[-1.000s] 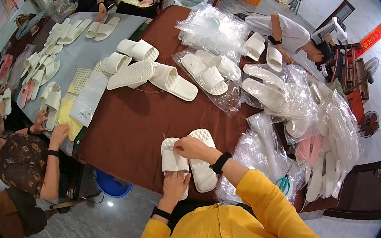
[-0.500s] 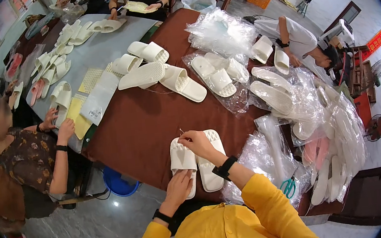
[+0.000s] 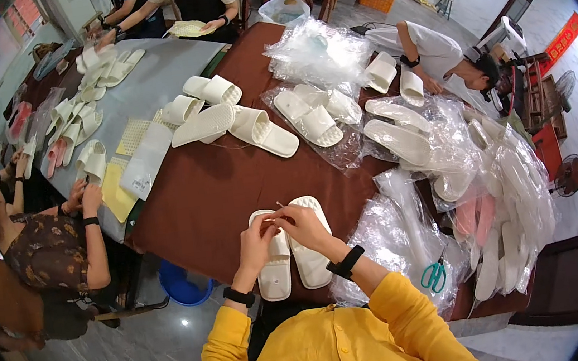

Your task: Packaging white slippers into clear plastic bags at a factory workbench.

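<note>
A pair of white slide slippers lies side by side at the brown table's near edge, toes pointing away from me: the left slipper and the right slipper. My left hand is over the left slipper's strap, thumb and fingers pinched. My right hand meets it there, fingertips together and also pinched. A thin pale strand or tip pokes out above my right fingers; its kind is too small to tell. The fingers cover part of the strap and the toe end of the left slipper.
Loose white slippers lie across the table's far middle. Bagged slippers pile up at right, with clear plastic bags and teal-handled scissors nearer me. Co-workers sit at left, far side and right. A blue bucket stands on the floor.
My left hand has moved up from the left slipper's heel area to its strap, joining my right hand. The right hand stays near the strap. My view has shifted slightly.
</note>
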The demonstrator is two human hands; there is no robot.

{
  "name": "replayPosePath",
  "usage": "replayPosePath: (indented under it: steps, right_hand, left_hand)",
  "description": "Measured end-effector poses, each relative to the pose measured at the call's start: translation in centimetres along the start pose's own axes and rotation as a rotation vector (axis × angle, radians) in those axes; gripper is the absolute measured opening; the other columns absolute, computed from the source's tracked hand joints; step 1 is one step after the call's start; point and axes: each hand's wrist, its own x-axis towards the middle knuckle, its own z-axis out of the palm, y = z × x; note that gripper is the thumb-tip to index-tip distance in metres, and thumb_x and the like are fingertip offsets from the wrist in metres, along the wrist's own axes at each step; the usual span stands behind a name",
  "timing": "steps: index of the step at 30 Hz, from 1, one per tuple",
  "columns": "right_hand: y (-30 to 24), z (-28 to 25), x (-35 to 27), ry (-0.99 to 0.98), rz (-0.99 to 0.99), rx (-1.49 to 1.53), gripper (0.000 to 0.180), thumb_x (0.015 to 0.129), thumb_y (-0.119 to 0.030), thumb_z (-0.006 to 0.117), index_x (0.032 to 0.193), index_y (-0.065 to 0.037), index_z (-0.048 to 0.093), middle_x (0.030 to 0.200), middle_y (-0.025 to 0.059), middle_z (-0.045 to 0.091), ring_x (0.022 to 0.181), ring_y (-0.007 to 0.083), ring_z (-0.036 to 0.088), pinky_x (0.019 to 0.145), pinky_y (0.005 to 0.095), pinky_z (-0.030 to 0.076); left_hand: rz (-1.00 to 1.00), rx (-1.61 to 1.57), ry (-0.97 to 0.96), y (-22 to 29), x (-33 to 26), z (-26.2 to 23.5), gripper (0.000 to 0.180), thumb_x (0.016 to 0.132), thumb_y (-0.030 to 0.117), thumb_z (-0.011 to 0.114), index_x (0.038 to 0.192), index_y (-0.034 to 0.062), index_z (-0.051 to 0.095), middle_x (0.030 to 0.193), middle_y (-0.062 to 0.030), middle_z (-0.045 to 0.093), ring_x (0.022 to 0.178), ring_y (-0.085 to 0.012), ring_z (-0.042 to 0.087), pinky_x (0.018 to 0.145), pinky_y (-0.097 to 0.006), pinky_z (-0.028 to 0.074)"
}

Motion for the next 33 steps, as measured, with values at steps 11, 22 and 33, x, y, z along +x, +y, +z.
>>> replayPosePath:
  steps: [11, 22, 33]
  right_hand:
    - [-3.3, -3.5, -0.4, -0.032, -0.006, 0.145, 0.036, 0.088, 0.005, 0.047, 0.123, -0.003, 0.043, 0.09, 0.015, 0.067, 0.072, 0.0282, 0.064, 0.066, 0.0369, 0.05]
    - [-3.4, -3.4, -0.7, 0.134, -0.168, -0.035, 0.014, 0.089, -0.007, 0.059, 0.101, -0.003, 0.053, 0.085, 0.016, 0.066, 0.077, 0.0349, 0.065, 0.064, 0.0413, 0.051]
    - [-3.1, -3.1, -1.0, 0.091, 0.03, 0.196, 0.013, 0.089, -0.003, 0.062, 0.1, 0.003, 0.062, 0.09, 0.0097, 0.068, 0.08, 0.0161, 0.069, 0.07, 0.0275, 0.056]
  left_hand:
    - [0.02, -0.058, 0.182, 0.7, -0.2, 0.0, 0.011, 0.092, 0.005, 0.06, 0.095, -0.0031, 0.068, 0.086, -0.0055, 0.069, 0.072, -0.0092, 0.063, 0.065, -0.023, 0.051]
    - [0.044, -0.071, 0.177, 2.1, -0.8, 0.6, 0.013, 0.091, 0.007, 0.06, 0.095, -0.0032, 0.067, 0.086, -0.0058, 0.07, 0.073, -0.0098, 0.063, 0.067, -0.024, 0.051]
    - [0.111, 0.028, 0.196, 2.7, -0.9, 0.8, 0.012, 0.089, 0.004, 0.06, 0.096, -0.002, 0.068, 0.084, -0.0087, 0.069, 0.075, -0.0139, 0.066, 0.069, -0.027, 0.051]
